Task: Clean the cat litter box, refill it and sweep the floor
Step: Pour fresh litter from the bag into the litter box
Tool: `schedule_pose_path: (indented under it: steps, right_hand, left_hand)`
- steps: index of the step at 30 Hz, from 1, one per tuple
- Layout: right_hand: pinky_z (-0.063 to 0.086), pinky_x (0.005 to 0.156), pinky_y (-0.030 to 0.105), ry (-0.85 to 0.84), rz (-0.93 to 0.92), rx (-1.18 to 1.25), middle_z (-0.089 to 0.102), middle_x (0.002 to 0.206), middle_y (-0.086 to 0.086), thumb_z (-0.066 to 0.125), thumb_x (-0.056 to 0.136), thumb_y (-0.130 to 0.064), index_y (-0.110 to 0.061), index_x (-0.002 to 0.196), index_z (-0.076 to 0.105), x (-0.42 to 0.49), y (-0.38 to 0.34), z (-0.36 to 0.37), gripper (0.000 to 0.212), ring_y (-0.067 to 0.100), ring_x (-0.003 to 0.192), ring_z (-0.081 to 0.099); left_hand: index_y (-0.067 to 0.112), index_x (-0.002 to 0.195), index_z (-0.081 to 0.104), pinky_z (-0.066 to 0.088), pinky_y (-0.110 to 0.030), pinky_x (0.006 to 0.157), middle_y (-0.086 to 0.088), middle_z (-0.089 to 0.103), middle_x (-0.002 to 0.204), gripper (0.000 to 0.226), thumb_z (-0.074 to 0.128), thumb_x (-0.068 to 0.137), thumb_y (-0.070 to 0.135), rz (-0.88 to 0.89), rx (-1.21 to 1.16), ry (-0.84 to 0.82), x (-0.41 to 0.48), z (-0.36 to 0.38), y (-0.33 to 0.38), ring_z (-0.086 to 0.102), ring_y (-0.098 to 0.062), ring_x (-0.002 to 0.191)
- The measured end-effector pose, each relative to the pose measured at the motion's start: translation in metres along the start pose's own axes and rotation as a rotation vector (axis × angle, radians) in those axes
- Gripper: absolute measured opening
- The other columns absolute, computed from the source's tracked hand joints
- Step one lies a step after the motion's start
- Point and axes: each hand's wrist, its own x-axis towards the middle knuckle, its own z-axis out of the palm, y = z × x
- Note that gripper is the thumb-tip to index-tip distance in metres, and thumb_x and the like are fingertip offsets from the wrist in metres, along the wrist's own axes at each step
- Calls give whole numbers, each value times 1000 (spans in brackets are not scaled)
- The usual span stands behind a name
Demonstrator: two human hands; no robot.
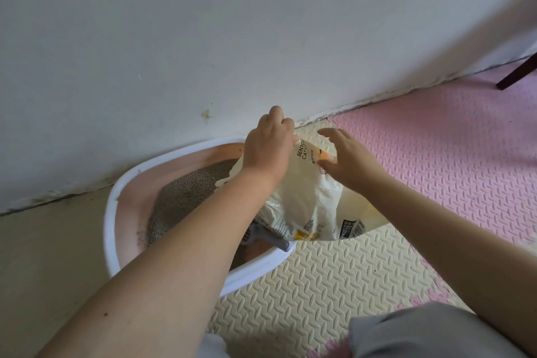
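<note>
Left hand (268, 148): your fingers pinch the top of the litter bag (308, 200).
Right hand (347, 164): your fingers are spread, just beside the bag.
Litter box (112, 212): below your left fingers.

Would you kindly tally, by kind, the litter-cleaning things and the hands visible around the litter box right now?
litter box: 1
litter bag: 1
grey scoop: 1
hands: 2 (left hand, with fingers gripping the bag's top; right hand, open beside the bag)
Total: 5
</note>
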Motion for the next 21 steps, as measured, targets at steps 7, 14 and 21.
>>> schedule_pose_path:
  steps: [7,14,21]
  right_hand:
    - [38,103,30,-42,-106,141,48,137,-3,73,77,-33,-18,138,40,6,-31,10,71,14,127,43]
    - [44,74,28,140,-55,124,66,99,-4,72,78,-25,-19,99,64,17,-40,21,23,16,93,57]
    - [41,65,27,139,-56,133,68,87,-2,67,83,-23,-15,92,68,14,-38,23,12,17,80,58]
  left_hand:
    - [4,89,61,28,-33,53,-13,49,97,12,61,89,16,-22,-8,-30,-2,-5,-1,52,-30,84]
    - [6,87,58,29,-33,54,-9,46,95,15,61,91,20,-33,-47,-44,-8,-1,-5,51,-27,83]
    - [1,85,62,43,-39,58,-12,47,90,30,61,90,31,23,-165,-21,-16,-5,-9,50,-27,79]
